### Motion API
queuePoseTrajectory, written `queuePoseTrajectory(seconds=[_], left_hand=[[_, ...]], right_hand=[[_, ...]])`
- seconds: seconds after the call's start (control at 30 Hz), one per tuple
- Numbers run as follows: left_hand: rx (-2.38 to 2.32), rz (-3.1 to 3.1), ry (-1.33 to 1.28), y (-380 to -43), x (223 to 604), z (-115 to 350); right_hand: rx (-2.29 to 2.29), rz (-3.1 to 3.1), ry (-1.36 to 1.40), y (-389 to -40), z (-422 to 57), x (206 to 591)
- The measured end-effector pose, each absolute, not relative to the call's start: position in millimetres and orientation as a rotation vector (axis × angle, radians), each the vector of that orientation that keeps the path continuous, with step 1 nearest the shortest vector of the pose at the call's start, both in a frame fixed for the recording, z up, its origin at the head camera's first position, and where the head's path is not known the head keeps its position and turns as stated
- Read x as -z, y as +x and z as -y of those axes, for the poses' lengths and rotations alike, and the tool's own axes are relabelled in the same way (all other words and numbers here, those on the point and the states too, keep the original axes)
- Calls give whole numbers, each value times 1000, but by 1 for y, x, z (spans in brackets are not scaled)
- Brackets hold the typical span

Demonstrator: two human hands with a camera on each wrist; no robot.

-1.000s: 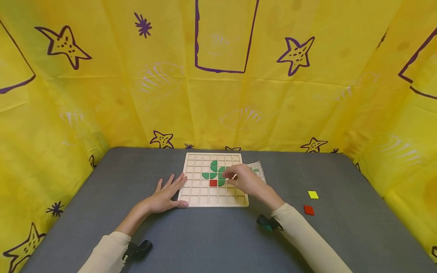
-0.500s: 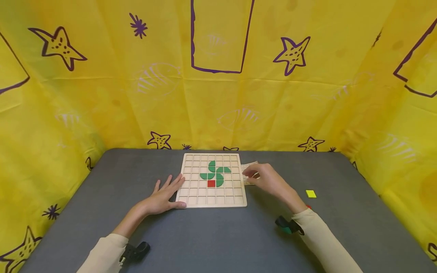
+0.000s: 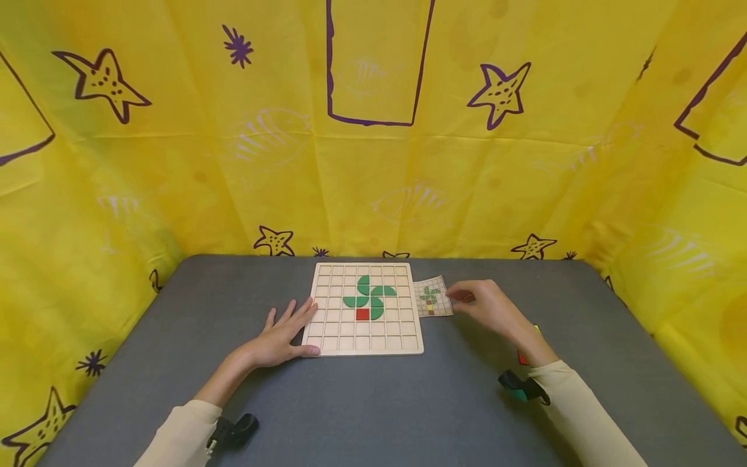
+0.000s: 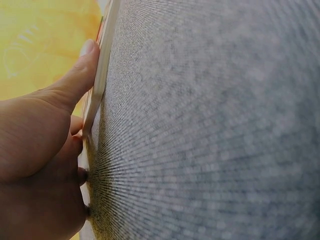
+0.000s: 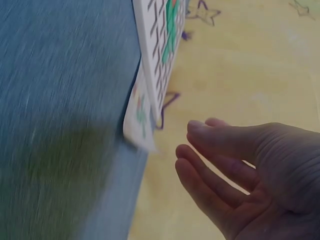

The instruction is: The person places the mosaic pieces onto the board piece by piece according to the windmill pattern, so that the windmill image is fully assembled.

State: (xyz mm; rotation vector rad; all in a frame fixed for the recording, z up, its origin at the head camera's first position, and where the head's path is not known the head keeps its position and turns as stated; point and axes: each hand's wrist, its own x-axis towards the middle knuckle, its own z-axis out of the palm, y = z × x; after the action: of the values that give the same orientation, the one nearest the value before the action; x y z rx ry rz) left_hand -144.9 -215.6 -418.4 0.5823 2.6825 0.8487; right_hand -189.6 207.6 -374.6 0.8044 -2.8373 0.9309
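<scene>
A pale wooden grid board [image 3: 334, 342] lies on the dark table with several green quarter-round pieces [image 3: 377, 310] and one red square tile [image 3: 362, 314] in its cells. My left hand [image 3: 279, 338] rests on the board's left edge, its fingers spread; in the left wrist view the thumb [image 4: 82, 75] lies on the board's rim. Beside the board's right edge is a small paper pattern card [image 3: 424, 307], slightly curled. My right hand [image 3: 487, 308] hovers just right of the card, fingers loosely bent. Nothing shows between its fingertips in the right wrist view.
A red tile [image 3: 522, 358] and a yellow tile [image 3: 537, 329] lie to the right on the table, partly hidden by my right forearm. A yellow patterned cloth [image 3: 373, 162] hangs behind the table and along its sides.
My right hand has moved right, from above the green pieces, across the card, to the card's right side. The card is now uncovered. My left hand has stayed on the board.
</scene>
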Motion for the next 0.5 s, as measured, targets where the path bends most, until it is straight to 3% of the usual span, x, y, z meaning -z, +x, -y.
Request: queuePoseTrajectory(seconds=[0.5], left_hand=[[-838,-2689,571,-143,415,215]], right_hand=[[-852,2843,750,-184,-262,383]])
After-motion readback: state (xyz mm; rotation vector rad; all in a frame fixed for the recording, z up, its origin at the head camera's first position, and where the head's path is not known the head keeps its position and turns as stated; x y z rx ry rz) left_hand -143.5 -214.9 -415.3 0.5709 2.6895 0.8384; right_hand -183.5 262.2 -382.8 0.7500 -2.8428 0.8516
